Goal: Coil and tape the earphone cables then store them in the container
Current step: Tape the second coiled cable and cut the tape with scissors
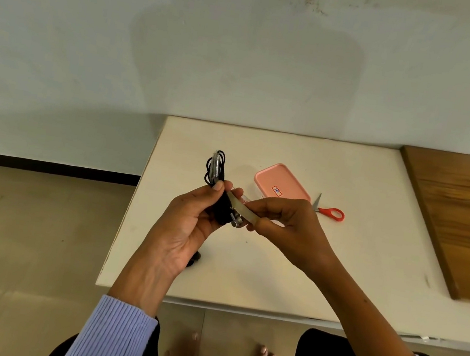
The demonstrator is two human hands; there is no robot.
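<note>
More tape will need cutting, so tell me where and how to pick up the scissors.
Take the scissors by the red loop handle, coming from the right. The handle points right and lies clear on the table, while the blade end points left toward the pink container and is partly hidden behind the right hand.

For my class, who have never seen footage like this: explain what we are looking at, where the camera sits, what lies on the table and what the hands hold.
There is no machine here. One camera worn on a person's head looks down at their two bare hands. The left hand grips a coiled black earphone cable. The right hand pinches a strip of clear tape stretched toward the coil. On the white table lie a closed pink plastic container and red-handled scissors. A brown wooden board lies to the right.
</note>
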